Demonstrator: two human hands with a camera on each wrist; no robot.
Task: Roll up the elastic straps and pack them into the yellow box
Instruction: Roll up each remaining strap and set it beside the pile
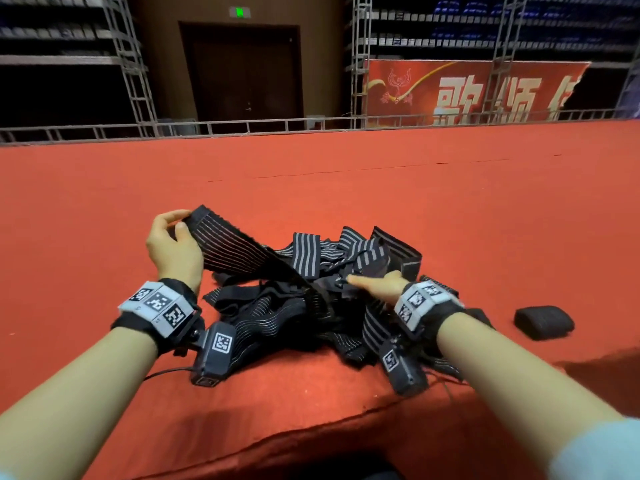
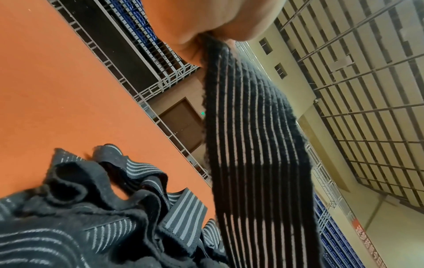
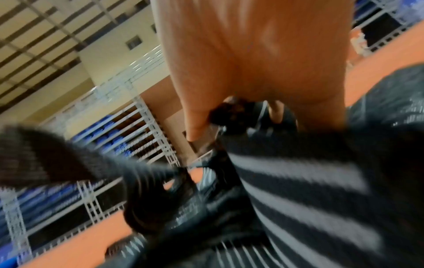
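Note:
A tangled pile of black elastic straps (image 1: pixel 311 306) with grey stripes lies on the red carpet in front of me. My left hand (image 1: pixel 185 220) pinches the end of one long strap (image 1: pixel 235 247) and holds it up and to the left of the pile. The left wrist view shows that strap (image 2: pixel 252 145) hanging taut from the left hand (image 2: pixel 206 39) over the pile (image 2: pixel 91 217). My right hand (image 1: pixel 367 282) is dug into the right side of the pile, thumb pointing left. In the blurred right wrist view its fingers (image 3: pixel 275 112) curl round a bunched strap (image 3: pixel 231 116). No yellow box is in view.
One rolled-up black strap (image 1: pixel 543 322) lies on the carpet to the right of my right wrist. The red carpeted platform (image 1: pixel 346 174) stretches far ahead to a metal railing (image 1: pixel 242 126). Its front edge (image 1: pixel 311 427) drops off just below my forearms.

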